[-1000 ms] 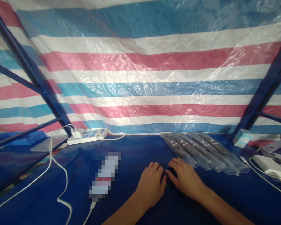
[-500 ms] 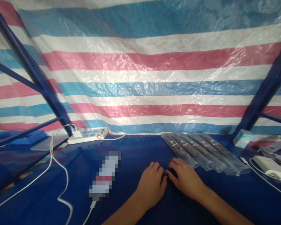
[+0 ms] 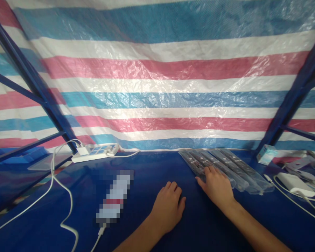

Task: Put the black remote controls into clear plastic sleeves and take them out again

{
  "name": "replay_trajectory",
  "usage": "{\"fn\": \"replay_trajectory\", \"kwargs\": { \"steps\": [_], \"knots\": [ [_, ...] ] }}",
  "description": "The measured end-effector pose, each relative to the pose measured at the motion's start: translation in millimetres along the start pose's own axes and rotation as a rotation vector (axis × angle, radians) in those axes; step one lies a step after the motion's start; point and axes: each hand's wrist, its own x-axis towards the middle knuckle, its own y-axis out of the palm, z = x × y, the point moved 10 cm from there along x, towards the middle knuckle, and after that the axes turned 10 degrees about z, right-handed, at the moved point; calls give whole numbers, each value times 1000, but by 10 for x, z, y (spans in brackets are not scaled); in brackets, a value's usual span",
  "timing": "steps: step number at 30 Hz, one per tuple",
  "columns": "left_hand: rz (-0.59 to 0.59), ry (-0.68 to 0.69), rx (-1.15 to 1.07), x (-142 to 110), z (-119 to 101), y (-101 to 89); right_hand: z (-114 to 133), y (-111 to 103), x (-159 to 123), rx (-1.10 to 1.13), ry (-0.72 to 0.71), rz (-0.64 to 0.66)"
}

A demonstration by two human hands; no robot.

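On the blue tabletop [image 3: 147, 166] rests my left hand [image 3: 168, 208], palm down, fingers loosely bent, thumb apart, holding nothing. My right hand [image 3: 216, 185] reaches over the near ends of the left-hand packets in a row of clear plastic bags [image 3: 241, 168] at the back right. Its thumb is spread to the left and its fingers lie over the plastic, not closed round it. Long dark items with small white marks show inside the bags; what they are I cannot make out. The fingers partly hide the leftmost bags.
To the left lies a blurred-out phone-like device [image 3: 114, 197] with a white cable plugged in. A white power strip [image 3: 94, 153] stands behind it, with cables hanging left. At right are a small box [image 3: 267, 154] and a white adapter [image 3: 296, 184]. Blue posts [image 3: 291, 105] frame a striped tarp [image 3: 173, 84].
My right hand has moved away from my left, forward and right onto the plastic bags. The left hand stays nearly where it was. The view has shifted slightly.
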Motion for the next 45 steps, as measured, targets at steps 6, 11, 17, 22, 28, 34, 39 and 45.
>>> {"fn": "replay_trajectory", "kwargs": {
  "steps": [6,11,17,22,28,34,39,45],
  "knots": [
    [2,-12,-3,6,8,0,25,222,59,38,-67,178],
    [-13,-15,-5,16,33,4,210,235,10,180,-242,215],
    [-76,-69,-65,55,193,-62,397,210,-112,286,-368,264],
    [-322,-266,-170,68,680,-246,601,159,-258,430,-537,304],
    [-345,-479,-185,191,1308,-321,671,57,-327,551,-641,297],
    [-237,-546,-320,300,1569,-305,397,-10,-133,562,-540,184],
    [-276,-539,-342,302,1532,-317,210,-16,-65,552,-501,119],
    [-314,-538,-369,292,1528,-375,57,-18,-60,578,-462,69]
  ]
}}
